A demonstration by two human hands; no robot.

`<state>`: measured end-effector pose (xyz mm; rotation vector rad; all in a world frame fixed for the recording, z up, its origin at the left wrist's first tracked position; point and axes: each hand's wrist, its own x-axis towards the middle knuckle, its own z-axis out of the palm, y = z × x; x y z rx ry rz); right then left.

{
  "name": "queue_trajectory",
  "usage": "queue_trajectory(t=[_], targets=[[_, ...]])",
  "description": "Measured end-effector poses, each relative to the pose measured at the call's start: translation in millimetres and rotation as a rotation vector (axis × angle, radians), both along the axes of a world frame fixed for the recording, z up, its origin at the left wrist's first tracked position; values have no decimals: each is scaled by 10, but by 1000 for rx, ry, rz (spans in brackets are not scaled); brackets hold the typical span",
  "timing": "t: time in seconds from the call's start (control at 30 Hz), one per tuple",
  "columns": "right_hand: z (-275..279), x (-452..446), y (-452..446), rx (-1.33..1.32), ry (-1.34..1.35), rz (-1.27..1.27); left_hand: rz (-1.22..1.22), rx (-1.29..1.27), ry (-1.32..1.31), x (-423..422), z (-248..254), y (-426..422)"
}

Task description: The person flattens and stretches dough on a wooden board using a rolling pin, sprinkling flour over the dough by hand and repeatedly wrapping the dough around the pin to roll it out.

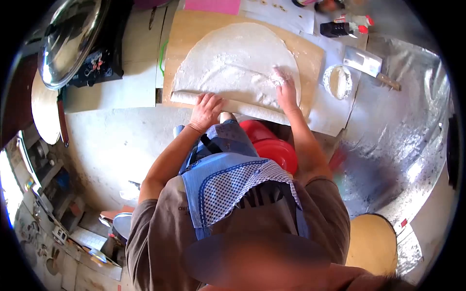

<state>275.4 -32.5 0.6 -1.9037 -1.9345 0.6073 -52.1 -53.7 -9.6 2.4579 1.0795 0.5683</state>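
A large thin sheet of floured dough (pixel 228 53) lies on a wooden board (pixel 194 24). Along its near edge, a long roll (pixel 257 110) runs across the board; whether it is only dough or has a pin inside cannot be told. My left hand (pixel 208 107) rests on the left part of this roll, fingers bent over it. Over the right side of the sheet is my right hand (pixel 285 83), with white flour about its fingers; they are blurred, and what they hold, if anything, does not show.
Right of the board are a bowl of flour (pixel 338 82), a cleaver (pixel 363 61) and bottles (pixel 336 29). A stove with a glass lid (pixel 73 41) stands at the left. Red basins (pixel 276 151) sit below the board's near edge.
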Motion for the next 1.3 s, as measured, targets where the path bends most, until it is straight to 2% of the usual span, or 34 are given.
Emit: queue_trajectory(t=[0.03, 0.13, 0.23, 0.3, 0.33, 0.37, 0.43, 0.47, 0.53, 0.63, 0.7, 0.77, 0.83, 0.9, 0.93, 1.1, 1.2, 1.3], targets=[[-89, -35, 3, 127, -269, 37, -5, -8, 6, -19, -6, -3], [-241, -341, 147, 76, -342, 11, 6, 57, -16, -25, 0, -31], [-341, -879, 589, 111, -320, 133, 4, 50, -9, -26, 23, -68], [-274, -1390, 824, 139, -316, 291, -5, 37, -3, -38, 2, -60], [-280, -1792, 889, 210, -324, 534, -13, 41, 9, -70, -15, -62], [-265, -1978, 917, 187, -169, 629, -5, 52, 27, -73, -42, -78], [-511, -2303, 977, 288, -286, 905, -14, 59, -4, -68, -135, -89], [-486, -2342, 997, 277, -249, 1109, -24, 12, 19, -73, -160, -110], [-405, -2259, 966, 384, -277, 1110, -9, 29, 10, -71, -119, -126], [-291, -1898, 870, 233, -336, 994, 12, 38, 22, -39, -105, -98], [-303, -1564, 754, 181, -273, 598, 13, 35, 35, -40, -115, -85], [-278, -1161, 581, 157, -159, 318, 17, 33, 28, -26, -66, -56], [-194, -671, 326, 146, -342, 150, 8, 25, 38, -12, -38, -35], [-304, -130, 39, 205, -363, 55, 5, 10, 61, -17, -34, -25], [-270, 56, -87, 136, -394, -13, 0, 11, 60, -13, -28, -19], [-386, 423, -239, 77, -373, -168, -2, -9, 87, -14, -13, -14], [-476, 140, 398, 137, -415, -189, -17, -27, 104, -10, 14, 9], [-443, -429, 1176, 117, -450, -102, -24, -22, 118, -7, 35, 27]])
